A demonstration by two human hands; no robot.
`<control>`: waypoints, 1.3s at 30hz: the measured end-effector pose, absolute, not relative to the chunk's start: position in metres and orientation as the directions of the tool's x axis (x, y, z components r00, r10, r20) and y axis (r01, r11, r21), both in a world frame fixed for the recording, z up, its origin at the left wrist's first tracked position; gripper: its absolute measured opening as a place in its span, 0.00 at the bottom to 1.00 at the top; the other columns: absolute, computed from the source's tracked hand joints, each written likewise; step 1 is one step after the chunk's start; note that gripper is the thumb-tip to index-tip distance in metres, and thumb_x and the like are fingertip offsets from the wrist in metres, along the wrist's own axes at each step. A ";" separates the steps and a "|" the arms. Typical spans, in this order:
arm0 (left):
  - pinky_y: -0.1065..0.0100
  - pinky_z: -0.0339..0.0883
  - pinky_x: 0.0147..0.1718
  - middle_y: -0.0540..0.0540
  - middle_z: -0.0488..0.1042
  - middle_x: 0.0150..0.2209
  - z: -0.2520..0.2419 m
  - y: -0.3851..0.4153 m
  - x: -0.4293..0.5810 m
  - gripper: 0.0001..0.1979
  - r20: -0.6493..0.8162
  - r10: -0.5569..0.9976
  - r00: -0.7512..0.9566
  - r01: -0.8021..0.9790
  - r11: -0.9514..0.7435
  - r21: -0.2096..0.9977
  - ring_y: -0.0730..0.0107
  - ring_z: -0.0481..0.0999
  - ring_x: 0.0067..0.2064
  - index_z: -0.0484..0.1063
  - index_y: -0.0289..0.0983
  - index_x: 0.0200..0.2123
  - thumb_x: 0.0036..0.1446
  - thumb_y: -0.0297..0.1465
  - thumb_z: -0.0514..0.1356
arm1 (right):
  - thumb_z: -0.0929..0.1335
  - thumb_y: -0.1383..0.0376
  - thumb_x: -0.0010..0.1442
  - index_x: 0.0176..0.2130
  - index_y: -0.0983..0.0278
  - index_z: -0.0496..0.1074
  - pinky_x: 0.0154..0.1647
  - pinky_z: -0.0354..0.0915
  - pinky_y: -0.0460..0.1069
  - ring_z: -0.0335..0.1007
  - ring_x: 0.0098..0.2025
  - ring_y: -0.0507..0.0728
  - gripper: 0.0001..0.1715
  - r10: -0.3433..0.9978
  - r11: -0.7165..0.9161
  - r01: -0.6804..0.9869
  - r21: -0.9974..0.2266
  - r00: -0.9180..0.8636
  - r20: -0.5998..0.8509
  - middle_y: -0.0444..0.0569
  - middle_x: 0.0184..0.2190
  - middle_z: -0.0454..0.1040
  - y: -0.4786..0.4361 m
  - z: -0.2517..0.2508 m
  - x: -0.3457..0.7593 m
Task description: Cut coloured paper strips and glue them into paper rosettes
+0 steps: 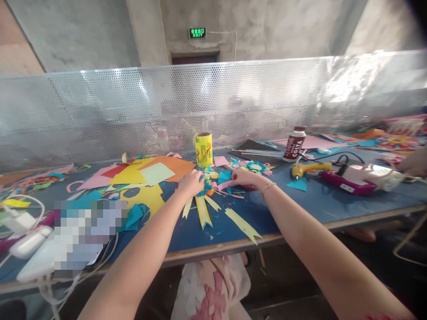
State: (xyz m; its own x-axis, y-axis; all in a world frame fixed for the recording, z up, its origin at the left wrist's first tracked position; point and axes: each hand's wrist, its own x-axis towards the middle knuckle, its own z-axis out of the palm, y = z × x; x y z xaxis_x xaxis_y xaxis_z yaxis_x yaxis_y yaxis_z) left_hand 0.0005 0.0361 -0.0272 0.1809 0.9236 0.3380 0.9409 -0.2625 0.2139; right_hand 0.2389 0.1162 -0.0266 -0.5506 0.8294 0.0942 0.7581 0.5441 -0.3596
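Observation:
A paper rosette (204, 189) in blue, yellow and orange lies on the table in front of me, with yellow and pale tails (203, 212) pointing towards me. My left hand (191, 183) has its fingers curled on the rosette's left side. Just to the right, my right hand (244, 176) is closed at the end of a pink paper strip (225, 185); its fingertips are small and partly hidden. Beneath that hand shows something with a red edge (251, 187). A loose pale yellow paper ribbon (243, 224) with a notched end lies nearer the table's front edge.
A yellow cardboard tube (203, 150) stands behind the rosette. Coloured paper sheets (156, 174) spread to the left, near a white device (40, 253) and cables. Rightward are a brown bottle (295, 144), a yellow glue gun (310, 169) and a purple power strip (347, 183). A perforated metal screen (133, 111) runs behind.

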 end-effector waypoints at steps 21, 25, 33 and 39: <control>0.65 0.68 0.42 0.44 0.78 0.36 -0.011 0.027 0.012 0.05 0.377 0.914 0.151 0.533 -0.396 0.747 0.66 0.76 0.40 0.75 0.34 0.33 0.52 0.29 0.61 | 0.72 0.57 0.42 0.32 0.64 0.69 0.34 0.64 0.49 0.66 0.30 0.50 0.18 0.782 0.480 0.159 -0.863 -0.524 0.338 0.43 0.27 0.70 0.081 -0.009 0.200; 0.64 0.68 0.42 0.42 0.78 0.37 -0.013 0.030 0.009 0.05 0.332 0.936 0.116 0.494 -0.345 0.799 0.65 0.76 0.40 0.75 0.33 0.33 0.52 0.28 0.61 | 0.73 0.57 0.42 0.36 0.64 0.70 0.36 0.65 0.50 0.69 0.33 0.51 0.22 0.824 0.441 0.072 -0.894 -0.427 0.372 0.45 0.29 0.72 0.089 -0.010 0.209; 0.66 0.69 0.36 0.41 0.78 0.35 -0.012 0.025 0.013 0.10 0.226 0.955 0.193 0.444 -0.290 0.848 0.65 0.77 0.36 0.76 0.32 0.36 0.51 0.31 0.62 | 0.72 0.63 0.43 0.36 0.63 0.70 0.44 0.68 0.52 0.72 0.39 0.54 0.17 0.841 0.476 0.028 -0.879 -0.306 0.446 0.49 0.35 0.76 0.098 -0.013 0.208; 0.64 0.68 0.37 0.43 0.78 0.31 -0.014 0.026 0.012 0.06 0.266 0.949 0.166 0.509 -0.314 0.801 0.63 0.76 0.36 0.77 0.34 0.29 0.47 0.31 0.64 | 0.69 0.65 0.49 0.36 0.64 0.71 0.45 0.67 0.53 0.72 0.37 0.54 0.10 0.805 0.588 0.264 -0.765 -0.284 0.521 0.49 0.35 0.76 0.103 -0.013 0.212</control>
State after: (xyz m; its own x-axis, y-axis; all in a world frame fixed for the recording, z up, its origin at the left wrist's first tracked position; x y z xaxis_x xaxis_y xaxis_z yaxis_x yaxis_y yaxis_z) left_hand 0.0122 0.0261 -0.0138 0.1662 0.9495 0.2661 0.5092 -0.3138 0.8014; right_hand 0.2121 0.1028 -0.0135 -0.2841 0.8049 0.5211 0.2636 0.5881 -0.7647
